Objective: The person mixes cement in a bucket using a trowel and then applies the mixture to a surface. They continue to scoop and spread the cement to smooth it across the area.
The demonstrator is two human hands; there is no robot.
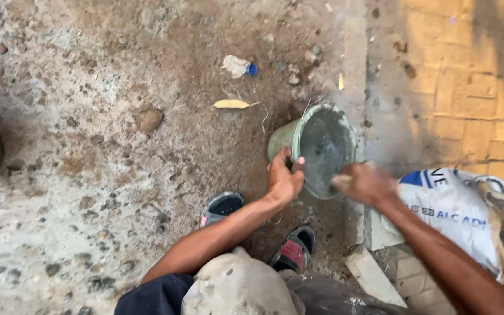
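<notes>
- Bucket (322, 146): green, tipped on its side on the bare dirt ground (88, 175), mouth turned toward the camera, grey residue coating the inside.
- Left hand (284, 178): clamped on the near rim, thumb and fingers wrapped over the edge, holding the tilt.
- Right hand (363, 184): blurred at the lower edge of the mouth, seemingly closed round something pale; cannot tell what, nor how tight the hold.
- Hands: just beside each other at the rim, not touching.
- White sack (456, 204): lying open at the right, near the right forearm, partly on the yellow brick paving (473, 87).
- Sandalled feet (263, 227): planted just below the bucket, close to the work.
- Litter: yellow leaf (231, 104) and crumpled scrap with a blue cap (239, 66), well apart from the bucket.
- For doing it well, likely: keep the left grip firm so the rim does not roll, hold the mouth low and steady, work the right hand along the inner wall in short strokes, keep the feet clear of anything spilling out.
</notes>
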